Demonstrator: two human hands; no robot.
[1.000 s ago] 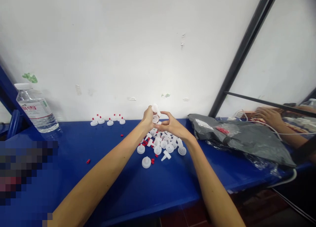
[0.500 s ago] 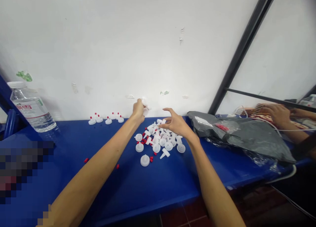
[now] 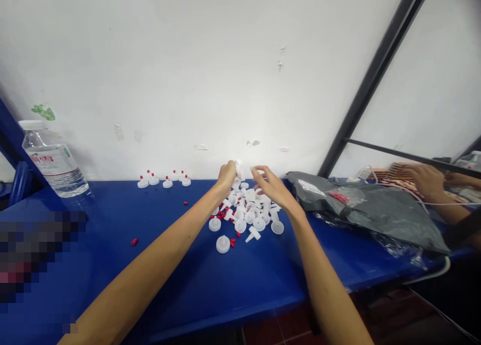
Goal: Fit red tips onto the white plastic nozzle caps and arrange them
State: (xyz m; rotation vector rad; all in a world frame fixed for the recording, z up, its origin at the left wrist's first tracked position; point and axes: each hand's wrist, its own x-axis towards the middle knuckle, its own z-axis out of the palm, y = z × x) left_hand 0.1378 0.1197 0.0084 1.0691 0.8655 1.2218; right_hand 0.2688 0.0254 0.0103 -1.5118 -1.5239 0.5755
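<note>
My left hand (image 3: 227,177) is closed round white plastic, apparently a nozzle cap (image 3: 239,170), blurred and partly hidden by the fingers. It is held just above the back of a heap of loose white nozzle caps (image 3: 249,217) on the blue table. My right hand (image 3: 271,186) hovers over the heap's right side, thumb and forefinger apart and bent toward the left hand; I make out nothing held in it. Small red tips (image 3: 233,243) lie among and beside the caps. At the back left stand several white caps fitted with red tips (image 3: 167,183).
A clear water bottle (image 3: 56,164) stands at the far left. On the right lies a grey plastic bag (image 3: 391,210) with a small packet of red pieces (image 3: 340,197) on it. Behind is a white wall; a black post (image 3: 361,99) rises right of the heap. Another person's hand (image 3: 424,180) shows far right.
My left hand has moved right and slightly down with the white cap, closer to my right hand. The right hand's fingers have drawn in a little. The view has shifted slightly.
</note>
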